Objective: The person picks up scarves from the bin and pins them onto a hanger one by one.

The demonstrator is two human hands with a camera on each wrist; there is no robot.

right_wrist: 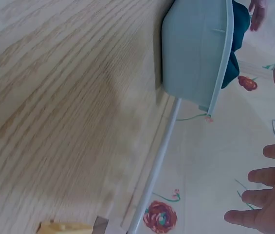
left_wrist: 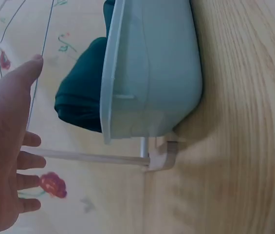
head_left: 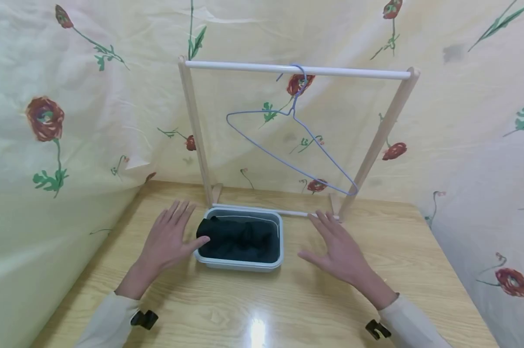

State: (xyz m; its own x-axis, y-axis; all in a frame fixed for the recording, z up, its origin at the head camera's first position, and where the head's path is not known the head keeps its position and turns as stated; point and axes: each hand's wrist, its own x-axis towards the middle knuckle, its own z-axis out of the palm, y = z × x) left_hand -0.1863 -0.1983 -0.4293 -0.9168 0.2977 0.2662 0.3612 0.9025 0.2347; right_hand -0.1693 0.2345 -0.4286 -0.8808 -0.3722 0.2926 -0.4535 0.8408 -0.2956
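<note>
a pale plastic tub (head_left: pixel 239 263) with rounded corners sits on the wood-grain tabletop (head_left: pixel 288 309), holding crumpled dark cloth (head_left: pixel 238 239). the left hand (head_left: pixel 168 241) is flat and open, its thumb touching the cloth. the right hand (head_left: pixel 342 251) is spread open beside the tub, holding nothing. a thin wire hanger (head_left: pixel 290 145) hangs tilted on the wooden rack (head_left: pixel 297 70).

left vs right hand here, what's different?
The left hand sits right beside the tub, its thumb at the tub's rim by the dark cloth; the right hand is apart from the tub, with bare table between them. The right hand's fingertips reach near the rack's foot; the left hand's stop short of it. Both hands are open, fingers spread, palms down, holding nothing.
</note>
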